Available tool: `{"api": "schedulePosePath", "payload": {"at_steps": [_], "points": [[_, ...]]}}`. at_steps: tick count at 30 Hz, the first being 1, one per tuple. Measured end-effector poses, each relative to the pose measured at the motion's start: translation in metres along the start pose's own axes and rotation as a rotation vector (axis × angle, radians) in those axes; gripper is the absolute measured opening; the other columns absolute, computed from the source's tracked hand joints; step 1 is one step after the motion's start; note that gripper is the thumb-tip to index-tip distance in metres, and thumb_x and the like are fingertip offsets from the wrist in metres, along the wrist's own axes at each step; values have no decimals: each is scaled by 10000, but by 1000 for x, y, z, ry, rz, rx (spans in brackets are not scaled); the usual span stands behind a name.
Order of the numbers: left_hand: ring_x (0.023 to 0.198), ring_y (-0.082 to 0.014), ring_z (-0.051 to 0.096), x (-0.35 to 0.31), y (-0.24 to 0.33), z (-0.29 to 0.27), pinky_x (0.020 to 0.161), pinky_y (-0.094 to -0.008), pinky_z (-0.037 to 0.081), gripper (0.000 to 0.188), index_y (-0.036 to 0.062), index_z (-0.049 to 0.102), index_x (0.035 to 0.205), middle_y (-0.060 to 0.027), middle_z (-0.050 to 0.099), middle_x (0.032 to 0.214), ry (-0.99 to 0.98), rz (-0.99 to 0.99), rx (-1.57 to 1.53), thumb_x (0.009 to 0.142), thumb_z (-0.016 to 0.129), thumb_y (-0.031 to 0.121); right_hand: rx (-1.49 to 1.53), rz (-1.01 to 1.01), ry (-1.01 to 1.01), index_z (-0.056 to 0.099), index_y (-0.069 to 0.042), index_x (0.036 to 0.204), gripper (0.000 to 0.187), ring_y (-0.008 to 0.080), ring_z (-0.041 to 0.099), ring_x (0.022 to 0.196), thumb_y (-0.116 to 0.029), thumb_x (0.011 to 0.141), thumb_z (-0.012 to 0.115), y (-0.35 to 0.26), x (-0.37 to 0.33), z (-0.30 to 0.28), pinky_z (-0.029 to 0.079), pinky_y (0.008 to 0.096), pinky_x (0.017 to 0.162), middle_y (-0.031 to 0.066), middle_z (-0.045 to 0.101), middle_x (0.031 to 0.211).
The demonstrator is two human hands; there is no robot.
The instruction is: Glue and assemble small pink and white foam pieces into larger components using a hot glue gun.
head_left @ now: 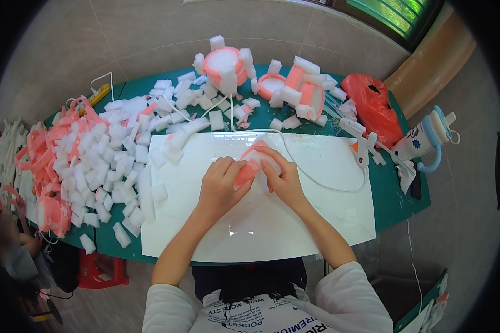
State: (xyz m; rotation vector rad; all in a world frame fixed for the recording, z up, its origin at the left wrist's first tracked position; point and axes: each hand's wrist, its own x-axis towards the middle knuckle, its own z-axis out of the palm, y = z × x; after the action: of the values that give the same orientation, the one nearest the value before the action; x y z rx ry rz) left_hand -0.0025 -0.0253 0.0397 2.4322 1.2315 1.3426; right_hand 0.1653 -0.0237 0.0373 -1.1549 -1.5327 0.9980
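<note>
Over the white board (pixel 205 238), my two hands hold one pink and white foam piece between them. My left hand (pixel 221 183) grips the pink part (pixel 246 175) of this foam piece with its fingers bent over it. My right hand (pixel 284 180) pinches the white side, thumb and fingers closed around it. My fingers hide much of the piece, so its full shape cannot be made out. Just left of the board lies a large heap of white foam blocks (pixel 103 150), some spilling onto its edge.
Pink foam bands (pixel 39 150) pile up at the far left. Pink rings with white blocks (pixel 226 66) stand at the back. A white corded glue gun (pixel 354 129), a red plastic bag (pixel 372 108) and a white tumbler (pixel 422 139) are at right. A cord (pixel 303 166) crosses the board.
</note>
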Motion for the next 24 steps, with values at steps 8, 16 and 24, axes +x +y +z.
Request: {"api": "schedulePosePath", "payload": {"at_steps": [8, 16, 24], "points": [[709, -245, 530, -1, 0, 1, 626, -332, 432, 306, 33, 594, 886, -82, 523, 763, -13, -2, -10, 609, 715, 78, -36, -39, 14, 592, -90, 1103, 260, 66, 417, 440, -151, 854, 546, -1, 0, -1, 337, 223, 443, 80, 642, 750], [694, -251, 530, 0, 0, 1, 599, -329, 442, 328, 34, 594, 889, -88, 528, 760, -4, 12, 5, 595, 735, 61, -10, -7, 22, 597, -94, 1096, 259, 64, 399, 433, -141, 845, 556, -3, 0, -1, 327, 232, 434, 83, 651, 784], [697, -244, 527, 0, 2, 1, 607, -323, 437, 321, 39, 595, 889, -81, 522, 760, -13, 11, 5, 600, 733, 65, -55, -49, 48, 600, -93, 1095, 266, 126, 427, 420, -138, 835, 568, -4, -2, -2, 358, 245, 446, 116, 660, 857]]}}
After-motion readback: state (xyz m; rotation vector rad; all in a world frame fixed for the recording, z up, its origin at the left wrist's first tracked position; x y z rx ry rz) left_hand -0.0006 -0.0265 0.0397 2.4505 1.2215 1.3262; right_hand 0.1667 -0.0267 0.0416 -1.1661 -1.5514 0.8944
